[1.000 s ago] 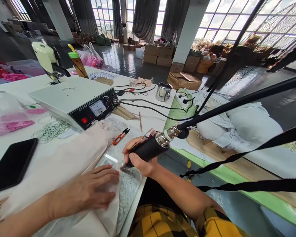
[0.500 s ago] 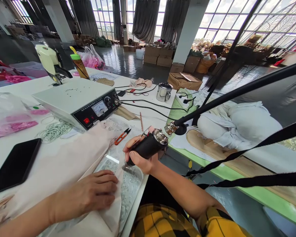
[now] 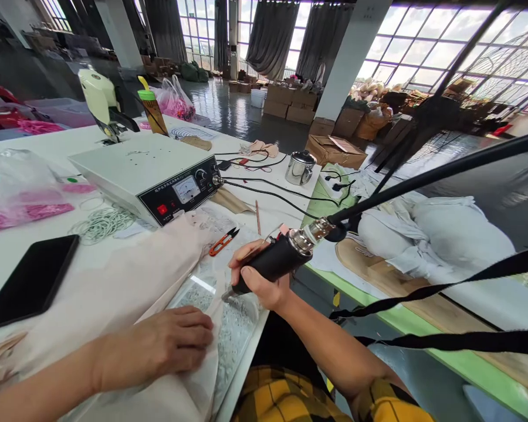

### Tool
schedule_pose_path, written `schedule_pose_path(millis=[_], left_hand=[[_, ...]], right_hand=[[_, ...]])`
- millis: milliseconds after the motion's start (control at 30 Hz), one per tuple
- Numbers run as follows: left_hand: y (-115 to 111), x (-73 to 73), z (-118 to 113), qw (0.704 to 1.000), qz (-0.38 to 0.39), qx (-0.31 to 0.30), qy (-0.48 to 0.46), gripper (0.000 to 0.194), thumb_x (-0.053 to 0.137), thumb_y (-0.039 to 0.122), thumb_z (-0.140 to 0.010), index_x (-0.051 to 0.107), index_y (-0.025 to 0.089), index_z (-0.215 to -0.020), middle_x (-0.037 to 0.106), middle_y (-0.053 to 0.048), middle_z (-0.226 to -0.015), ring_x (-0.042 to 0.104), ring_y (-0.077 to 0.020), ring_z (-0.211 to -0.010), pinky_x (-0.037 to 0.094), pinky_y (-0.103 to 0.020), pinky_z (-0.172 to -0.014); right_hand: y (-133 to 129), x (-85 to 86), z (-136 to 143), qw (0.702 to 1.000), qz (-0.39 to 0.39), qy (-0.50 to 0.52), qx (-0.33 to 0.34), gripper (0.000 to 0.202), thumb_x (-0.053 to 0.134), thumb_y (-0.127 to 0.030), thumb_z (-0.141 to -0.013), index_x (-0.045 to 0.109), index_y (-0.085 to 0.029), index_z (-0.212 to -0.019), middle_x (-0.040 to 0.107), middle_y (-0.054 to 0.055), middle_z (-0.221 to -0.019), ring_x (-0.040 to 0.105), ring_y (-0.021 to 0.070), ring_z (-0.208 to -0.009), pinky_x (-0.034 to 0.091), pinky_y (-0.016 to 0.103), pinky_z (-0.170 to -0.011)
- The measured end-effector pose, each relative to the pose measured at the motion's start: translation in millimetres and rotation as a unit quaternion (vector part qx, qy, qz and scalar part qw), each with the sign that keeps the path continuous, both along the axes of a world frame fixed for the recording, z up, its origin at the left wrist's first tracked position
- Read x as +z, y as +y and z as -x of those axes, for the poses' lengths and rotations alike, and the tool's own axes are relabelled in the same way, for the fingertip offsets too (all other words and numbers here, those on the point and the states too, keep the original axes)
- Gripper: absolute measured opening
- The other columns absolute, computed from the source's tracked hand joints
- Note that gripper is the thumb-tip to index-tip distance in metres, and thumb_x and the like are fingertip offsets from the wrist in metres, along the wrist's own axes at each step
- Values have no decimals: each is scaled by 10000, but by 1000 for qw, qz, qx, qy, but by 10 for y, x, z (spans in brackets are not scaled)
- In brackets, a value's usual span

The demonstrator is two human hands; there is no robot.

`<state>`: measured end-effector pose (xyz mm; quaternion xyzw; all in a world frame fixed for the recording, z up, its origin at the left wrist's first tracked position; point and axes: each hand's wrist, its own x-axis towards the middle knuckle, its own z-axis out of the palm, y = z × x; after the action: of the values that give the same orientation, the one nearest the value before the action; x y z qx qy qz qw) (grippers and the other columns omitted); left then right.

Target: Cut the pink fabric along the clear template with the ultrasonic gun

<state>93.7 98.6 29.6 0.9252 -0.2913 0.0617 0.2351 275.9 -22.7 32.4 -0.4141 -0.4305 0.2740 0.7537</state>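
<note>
My right hand [image 3: 264, 278] is wrapped round a black ultrasonic cutter handpiece [image 3: 277, 258], whose metal tip points down at the edge of the pale pink fabric [image 3: 127, 281]. A thick black cable leaves its rear end. Pressed on the fabric, my left hand [image 3: 171, 343] lies palm down with its fingers slightly bent and nothing gripped in them. Under the fabric edge is a scratched glass sheet [image 3: 235, 334]. Beyond the hands lie orange thread snips [image 3: 223, 242] and a brown pencil [image 3: 257, 217].
A control box [image 3: 145, 170] with a meter stands behind the fabric. At left are a black phone [image 3: 30, 281], pale elastic bands [image 3: 103, 224] and a plastic bag [image 3: 22, 187]. A lidded metal mug [image 3: 300, 169] stands near cables. Black straps [image 3: 444, 287] cross the right side.
The view has shifted slightly, so the table's things appear a little further right. The cutter tip stays at the fabric edge, and my left hand still rests on the fabric.
</note>
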Motion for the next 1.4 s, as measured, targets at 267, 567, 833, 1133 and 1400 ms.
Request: schedule_pose_path(millis=[267, 567, 833, 1133, 1400], left_hand=[[-12, 31, 9, 1000, -24, -11, 11, 342, 381, 69, -1040, 610, 183, -813, 701, -91, -926, 626, -231, -1003, 503, -356, -900], [-34, -50, 56, 999, -30, 10, 1, 361, 343, 123, -1065, 607, 185, -828, 711, -80, -923, 622, -234, -1007, 482, -348, -885], [-153, -80, 77, 997, -21, 72, -11, 324, 299, 62, -1040, 597, 163, -966, 674, -82, -866, 608, -237, -918, 488, -345, -856], [-257, -126, 99, 992, -16, 119, -44, 213, 428, 48, -1011, 595, 180, -1023, 660, -79, -941, 612, -220, -933, 500, -325, -875], [-286, -132, 191, 990, -8, 136, -43, 295, 317, 29, -1009, 578, 161, -1049, 643, -100, -999, 600, -224, -917, 501, -348, -853]], right_hand=[[5, -68, 18, 999, -37, -4, -2, 282, 728, -463, -833, 593, -223, -892, 649, 1, -794, 633, 122, -520, 575, 310, -512], [-27, -74, -2, 999, -39, -18, 9, 217, 730, -403, -850, 647, -215, -921, 675, 21, -816, 656, 136, -560, 569, 315, -544], [-3, -41, 15, 999, -31, -20, 1, 264, 718, -449, -837, 602, -217, -885, 660, 12, -780, 637, 137, -518, 560, 309, -495], [6, -12, -8, 999, -28, -11, 16, 277, 720, -464, -822, 593, -220, -849, 636, 4, -773, 623, 122, -499, 571, 306, -502], [8, -5, -50, 999, -22, -12, 24, 309, 722, -495, -804, 610, -207, -812, 646, 19, -747, 631, 138, -501, 567, 314, -490]])
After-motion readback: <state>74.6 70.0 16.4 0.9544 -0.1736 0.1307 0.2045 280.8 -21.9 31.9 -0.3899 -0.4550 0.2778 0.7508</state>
